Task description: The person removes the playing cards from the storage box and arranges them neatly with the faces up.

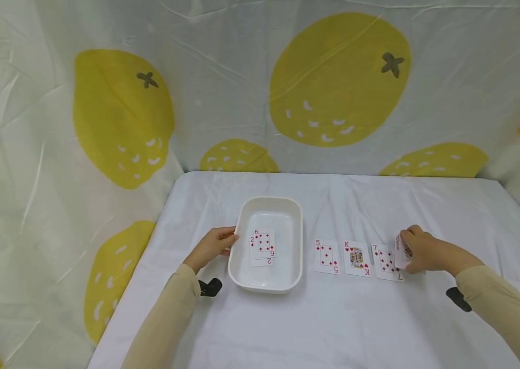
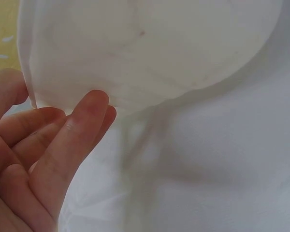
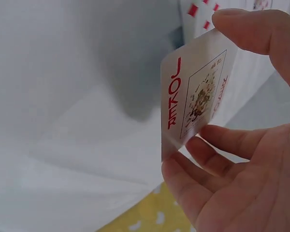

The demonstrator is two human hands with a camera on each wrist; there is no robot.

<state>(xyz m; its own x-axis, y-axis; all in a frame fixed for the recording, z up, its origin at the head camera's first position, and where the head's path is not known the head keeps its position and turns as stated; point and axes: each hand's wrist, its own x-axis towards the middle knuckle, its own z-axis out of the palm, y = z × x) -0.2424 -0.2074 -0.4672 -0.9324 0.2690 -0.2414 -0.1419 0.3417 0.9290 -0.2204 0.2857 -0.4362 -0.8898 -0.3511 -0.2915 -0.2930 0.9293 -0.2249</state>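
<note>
My left hand (image 1: 212, 246) grips the left rim of a white plastic tray (image 1: 298, 246). The left wrist view shows its fingers (image 2: 89, 116) against the tray's outer wall and the thumb at the rim. Inside the tray a six of diamonds (image 1: 265, 243) overlaps a two (image 1: 261, 262). On the right, my right hand (image 1: 428, 250) holds a joker card (image 3: 200, 96) tilted up off the table, thumb on one edge and fingers on the opposite edge. Left of that hand lies a seven of diamonds (image 1: 386, 262), partly behind the joker in the head view.
A king of hearts (image 1: 357, 258) and a five of diamonds (image 1: 326, 256) lie face up in a row between tray and right hand. White cloth covers the table (image 1: 287, 328). A lemon-patterned curtain (image 1: 223, 102) hangs behind and at the sides.
</note>
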